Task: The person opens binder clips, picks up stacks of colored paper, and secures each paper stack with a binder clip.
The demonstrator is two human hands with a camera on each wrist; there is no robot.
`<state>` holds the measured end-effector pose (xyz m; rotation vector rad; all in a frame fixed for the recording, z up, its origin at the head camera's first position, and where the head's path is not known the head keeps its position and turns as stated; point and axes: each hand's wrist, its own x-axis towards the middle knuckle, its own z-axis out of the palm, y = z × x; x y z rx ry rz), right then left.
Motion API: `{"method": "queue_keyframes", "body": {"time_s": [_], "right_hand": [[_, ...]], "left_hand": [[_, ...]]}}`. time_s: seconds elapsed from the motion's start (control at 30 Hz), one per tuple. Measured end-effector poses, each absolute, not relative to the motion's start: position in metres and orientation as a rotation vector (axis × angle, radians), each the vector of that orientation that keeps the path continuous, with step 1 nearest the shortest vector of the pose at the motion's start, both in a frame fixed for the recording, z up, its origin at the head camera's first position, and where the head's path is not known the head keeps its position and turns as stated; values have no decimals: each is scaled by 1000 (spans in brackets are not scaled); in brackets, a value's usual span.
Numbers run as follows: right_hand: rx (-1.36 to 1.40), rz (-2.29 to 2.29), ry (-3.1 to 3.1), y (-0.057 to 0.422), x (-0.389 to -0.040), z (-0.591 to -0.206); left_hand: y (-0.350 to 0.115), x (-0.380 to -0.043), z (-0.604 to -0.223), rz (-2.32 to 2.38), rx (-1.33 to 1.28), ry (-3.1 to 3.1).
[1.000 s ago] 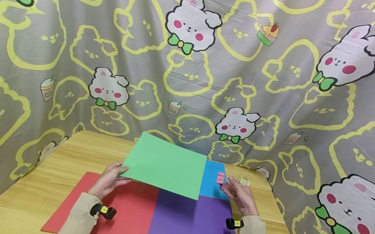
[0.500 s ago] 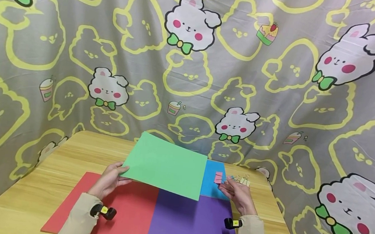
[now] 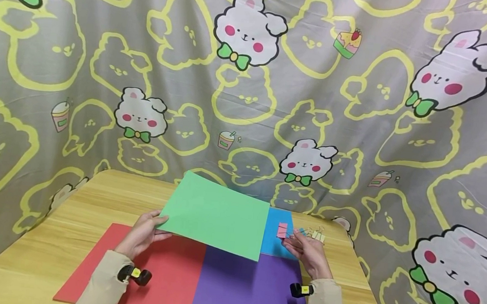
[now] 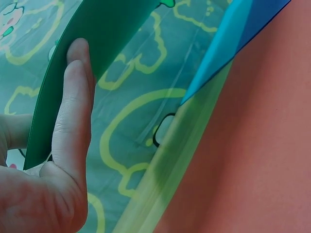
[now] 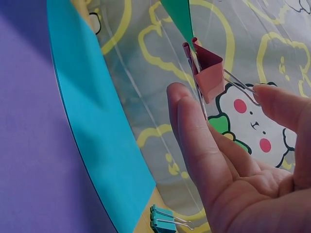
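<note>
My left hand [image 3: 143, 233] holds a green sheet [image 3: 215, 215] by its left edge, thumb on top and fingers beneath. The sheet is raised and tilted above the table. In the left wrist view, straight fingers [image 4: 73, 111] lie along its underside. My right hand [image 3: 310, 254] pinches a pink binder clip [image 3: 282, 230] by its wire handles, between thumb and fingers. The clip hangs just right of the green sheet's right edge in the head view. Seen from the right wrist, the clip's mouth [image 5: 192, 48] points at the green sheet's corner [image 5: 182, 19] and overlaps it.
Red [image 3: 161, 276], purple [image 3: 252, 290] and blue [image 3: 276, 243] sheets lie flat on the wooden table [image 3: 41, 240]. Behind the right hand are a teal binder clip [image 5: 163, 221] and a pale yellow one [image 3: 318, 235]. A patterned curtain [image 3: 248, 98] surrounds the table.
My right hand has shifted slightly left with the pink binder clip, closer to the green sheet's right edge. The left hand and the green sheet have stayed almost still.
</note>
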<state>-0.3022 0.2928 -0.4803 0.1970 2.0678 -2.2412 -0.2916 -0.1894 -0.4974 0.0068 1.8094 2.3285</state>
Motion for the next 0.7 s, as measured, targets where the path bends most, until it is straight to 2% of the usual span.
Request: {"method": "queue_keyframes", "body": {"time_s": [0.7], "right_hand": [[187, -2253, 2029, 291, -303, -480]], "left_hand": [[-186, -290, -497, 2324, 18, 1799]]}}
